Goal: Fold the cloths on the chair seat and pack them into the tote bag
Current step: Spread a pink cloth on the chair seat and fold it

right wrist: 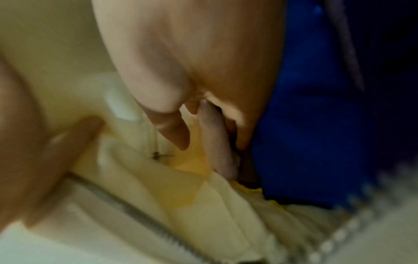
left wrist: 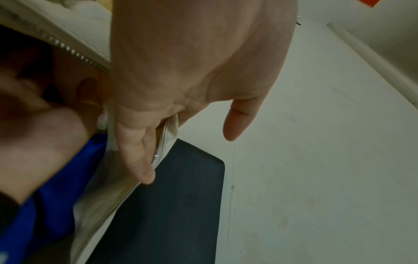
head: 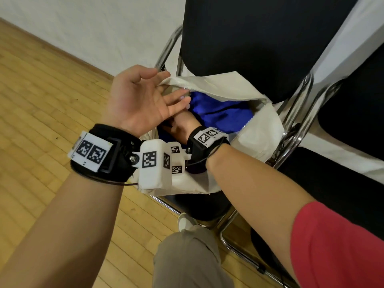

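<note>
A cream tote bag (head: pixel 259 138) lies open on the black chair seat (head: pixel 199 206), with a blue cloth (head: pixel 220 113) inside. My left hand (head: pixel 158 94) is palm up with straight fingers, holding back the bag's zipper rim (left wrist: pixel 108 196); its thumb stays free outside. My right hand (head: pixel 182 125) is down inside the bag at its left end. Its straight fingers (right wrist: pixel 217 139) slide between the blue cloth (right wrist: pixel 316 125) and the bag's lining (right wrist: pixel 226 205). A bit of yellow cloth (right wrist: pixel 192 160) shows deep in the bag. The right wrist view is blurred.
The chair's black backrest (head: pixel 249 38) rises right behind the bag, with chrome tubes on both sides. A second black chair (head: pixel 353 100) stands close on the right. Wooden floor (head: pixel 41 100) and a white wall (head: pixel 83 28) lie to the left. My leg (head: pixel 187 256) stands by the seat's front.
</note>
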### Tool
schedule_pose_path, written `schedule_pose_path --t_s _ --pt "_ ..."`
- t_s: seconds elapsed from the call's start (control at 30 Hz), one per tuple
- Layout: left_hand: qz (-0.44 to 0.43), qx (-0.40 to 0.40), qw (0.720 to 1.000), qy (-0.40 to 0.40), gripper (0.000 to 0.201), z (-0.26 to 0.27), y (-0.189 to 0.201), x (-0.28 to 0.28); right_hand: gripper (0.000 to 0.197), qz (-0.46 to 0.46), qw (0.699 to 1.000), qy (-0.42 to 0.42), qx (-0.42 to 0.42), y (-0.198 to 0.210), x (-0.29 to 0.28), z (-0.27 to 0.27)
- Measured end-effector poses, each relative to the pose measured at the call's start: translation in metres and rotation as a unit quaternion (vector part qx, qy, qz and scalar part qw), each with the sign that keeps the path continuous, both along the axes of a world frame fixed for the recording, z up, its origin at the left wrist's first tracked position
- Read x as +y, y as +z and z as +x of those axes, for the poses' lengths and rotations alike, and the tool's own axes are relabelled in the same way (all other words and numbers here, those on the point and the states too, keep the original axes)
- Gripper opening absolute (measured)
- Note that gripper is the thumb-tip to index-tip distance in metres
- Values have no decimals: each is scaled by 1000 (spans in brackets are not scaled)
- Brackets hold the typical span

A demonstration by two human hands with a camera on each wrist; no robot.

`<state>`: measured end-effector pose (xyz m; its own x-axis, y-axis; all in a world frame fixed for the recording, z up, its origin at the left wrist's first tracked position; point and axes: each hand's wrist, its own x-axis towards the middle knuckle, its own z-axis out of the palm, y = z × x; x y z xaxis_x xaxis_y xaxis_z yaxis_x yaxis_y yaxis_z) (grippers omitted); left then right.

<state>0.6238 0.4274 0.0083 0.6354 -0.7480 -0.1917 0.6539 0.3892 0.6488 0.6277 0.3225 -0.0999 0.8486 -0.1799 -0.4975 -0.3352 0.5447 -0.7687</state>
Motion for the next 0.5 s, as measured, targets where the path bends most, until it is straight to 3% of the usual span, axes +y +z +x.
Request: schedule_pose_path --t_s 0.1,0.2,0.4,0.5 --pt "-1 3 1000 -11 47 2 -3 1 24 -62 997 40 -17 11 -8 -5" --pt "-1 7 1000 -13 50 2 -6 -3 28 -121 988 100 6 19 -21 -12" --pt "7 7 1000 -5 42 -4 -3 -4 33 -139 973 172 71 15 -23 -20" --pt "13 10 1000 4 37 -6 -3 -4 19 -139 971 182 72 15 -19 -20"
